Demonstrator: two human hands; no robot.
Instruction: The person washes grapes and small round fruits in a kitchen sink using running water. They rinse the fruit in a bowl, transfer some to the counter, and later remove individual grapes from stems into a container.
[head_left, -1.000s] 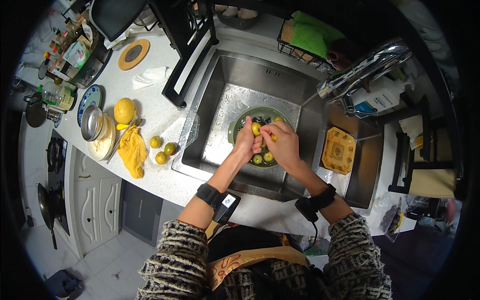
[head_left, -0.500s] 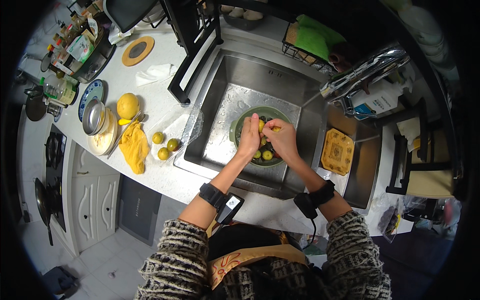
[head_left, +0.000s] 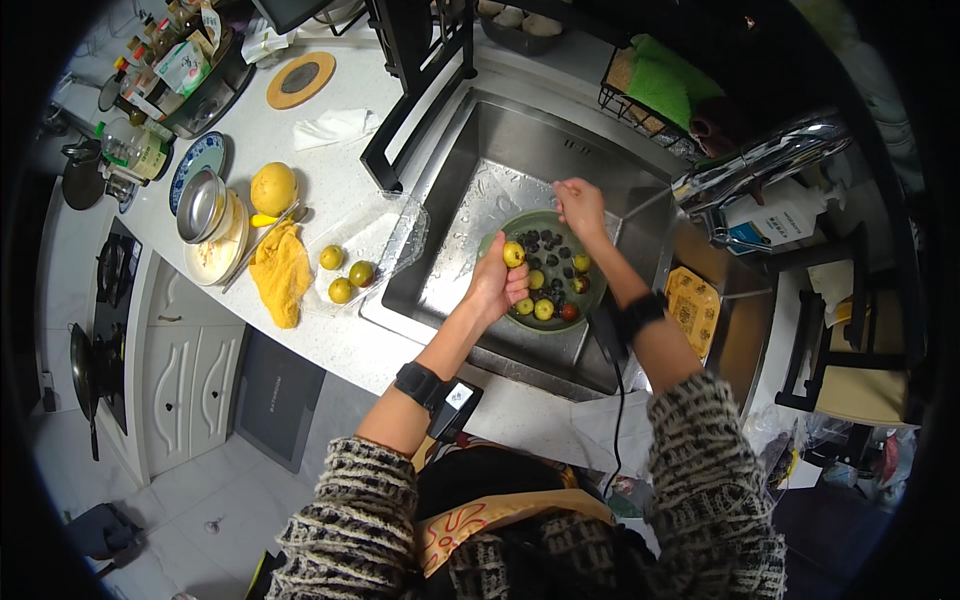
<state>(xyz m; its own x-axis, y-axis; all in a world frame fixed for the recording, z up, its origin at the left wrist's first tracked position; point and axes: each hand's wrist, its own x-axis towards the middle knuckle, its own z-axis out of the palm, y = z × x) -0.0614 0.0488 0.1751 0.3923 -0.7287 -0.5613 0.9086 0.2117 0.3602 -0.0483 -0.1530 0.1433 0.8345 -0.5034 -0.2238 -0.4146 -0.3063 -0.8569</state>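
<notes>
Left hand (head_left: pixel 490 282) closed around a yellow-green fruit (head_left: pixel 514 254), over the left side of the green bowl (head_left: pixel 522 225) in the sink (head_left: pixel 478 190). Right hand (head_left: pixel 583 211) above the bowl's far edge, fingers curled closed; can't tell if it's pinching anything. Bowl has dark berries (head_left: pixel 560 268) and more round fruit (head_left: pixel 543 309).

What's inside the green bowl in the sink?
Green bowl: dark berries, yellow-green fruits, a reddish fruit. The left hand, gripping a yellow fruit, hides part of the bowl's left side; whatever lies there or beneath the top layer isn't visible.
</notes>
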